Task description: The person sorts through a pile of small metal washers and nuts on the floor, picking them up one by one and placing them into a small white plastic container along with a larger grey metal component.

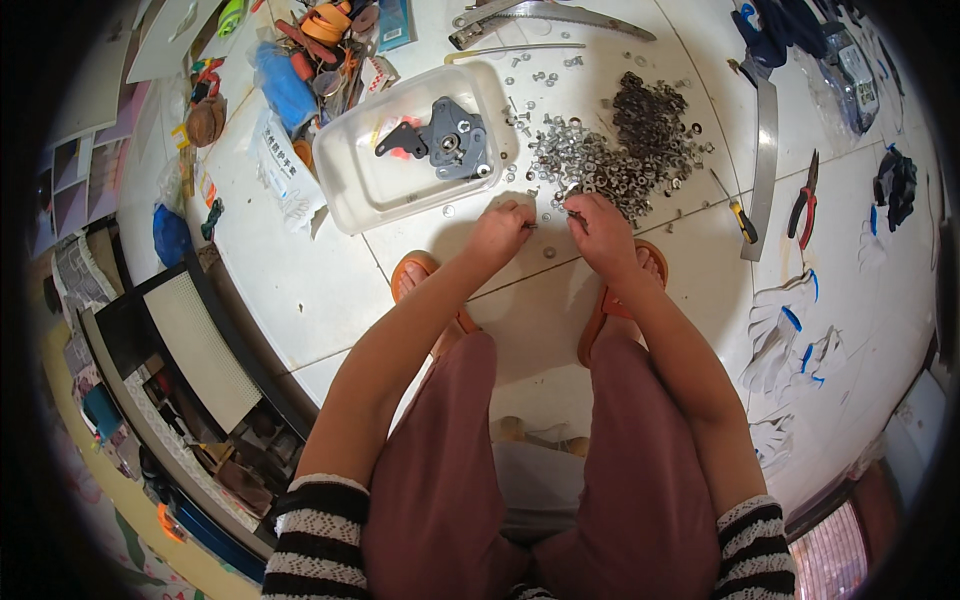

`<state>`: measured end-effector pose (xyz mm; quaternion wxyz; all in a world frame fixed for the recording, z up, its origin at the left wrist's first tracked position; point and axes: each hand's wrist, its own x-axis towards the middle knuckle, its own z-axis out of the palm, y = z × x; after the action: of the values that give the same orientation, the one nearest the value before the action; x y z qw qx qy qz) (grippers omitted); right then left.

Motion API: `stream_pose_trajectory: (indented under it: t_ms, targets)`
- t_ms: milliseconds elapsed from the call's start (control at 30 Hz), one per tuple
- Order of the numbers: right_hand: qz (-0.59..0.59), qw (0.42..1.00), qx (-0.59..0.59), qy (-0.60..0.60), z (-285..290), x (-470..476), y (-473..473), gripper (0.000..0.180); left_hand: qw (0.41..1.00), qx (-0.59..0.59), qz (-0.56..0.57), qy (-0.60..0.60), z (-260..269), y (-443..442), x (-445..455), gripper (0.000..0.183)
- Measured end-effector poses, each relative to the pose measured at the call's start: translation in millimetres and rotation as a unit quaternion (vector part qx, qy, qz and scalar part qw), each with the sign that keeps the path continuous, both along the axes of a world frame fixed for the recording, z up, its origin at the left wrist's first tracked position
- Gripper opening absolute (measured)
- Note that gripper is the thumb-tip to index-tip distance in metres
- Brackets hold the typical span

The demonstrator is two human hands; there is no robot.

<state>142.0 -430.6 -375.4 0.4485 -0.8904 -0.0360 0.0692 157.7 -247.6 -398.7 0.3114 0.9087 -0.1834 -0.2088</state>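
Note:
My left hand (pixel 501 231) is closed on a small dark metal piece, perhaps a bolt, that pokes out at its fingertips. Across a small gap, my right hand (pixel 598 229) pinches another small metal piece, mostly hidden by the fingers. Beyond my right hand spreads a pile of silvery nuts and bolts (pixel 581 156), with darker fasteners (pixel 646 112) heaped at its far right. A few loose washers (pixel 550 253) lie on the tiles near the hands. The clear plastic tub (pixel 405 208) at the left holds dark metal brackets (pixel 452 142).
Pruning saws (pixel 577 16) lie at the far side. To the right are a screwdriver (pixel 742 220), a long metal blade (pixel 763 150), pliers (pixel 805 202) and white gloves (pixel 776 322). Mixed tools and bags (pixel 289 86) crowd the far left; a black-framed shelf (pixel 202 352) stands nearer left.

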Motion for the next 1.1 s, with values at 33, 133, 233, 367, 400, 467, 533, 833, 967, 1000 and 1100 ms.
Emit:
stream_pose_trajectory:
  t_ms: [33, 133, 233, 367, 400, 467, 533, 833, 967, 1000, 1100]
  targets:
    - [-0.003, 1.000, -0.003, 0.013, 0, 0, 0, 0.018, 1.000, 0.022, 0.001, 0.008, 0, 1, -1, 0.014]
    - [0.001, 1.000, -0.001, 0.015, -2, 0, -2, 0.018, 0.988, -0.041, 0.080, 0.122, 2, 5, -1, 0.013]
    - [0.001, 1.000, 0.006, 0.004, 0, -1, -1, 0.017, 0.940, -0.182, 0.210, 0.197, 7, 16, -7, 0.010]
    - [0.023, 1.000, -0.008, 0.001, -2, 0, 3, 0.016, 0.870, -0.323, 0.287, 0.240, 30, 28, -11, 0.008]
    - [0.044, 0.999, -0.005, -0.003, -1, 1, 5, 0.017, 0.838, -0.338, 0.329, 0.274, 38, 29, -11, 0.011]
    - [0.064, 0.998, -0.003, -0.006, -3, 2, 8, 0.017, 0.803, -0.352, 0.370, 0.307, 49, 30, -13, 0.014]
    - [0.103, 0.991, -0.029, -0.083, -15, 2, 16, 0.015, 0.782, -0.344, 0.398, 0.335, 59, 33, -15, 0.020]
    - [0.222, 0.955, -0.165, -0.106, -25, 8, 17, 0.008, 0.763, -0.390, 0.401, 0.325, 71, 40, -13, 0.022]
    - [0.226, 0.957, -0.166, -0.074, -23, 4, 18, 0.009, 0.755, -0.392, 0.410, 0.328, 71, 44, -15, 0.023]
    - [0.189, 0.970, -0.139, -0.057, -24, 2, 18, 0.009, 0.757, -0.387, 0.409, 0.332, 72, 43, -16, 0.023]
    - [0.119, 0.987, -0.085, -0.059, -32, -1, 14, 0.012, 0.757, -0.390, 0.403, 0.335, 72, 42, -18, 0.023]
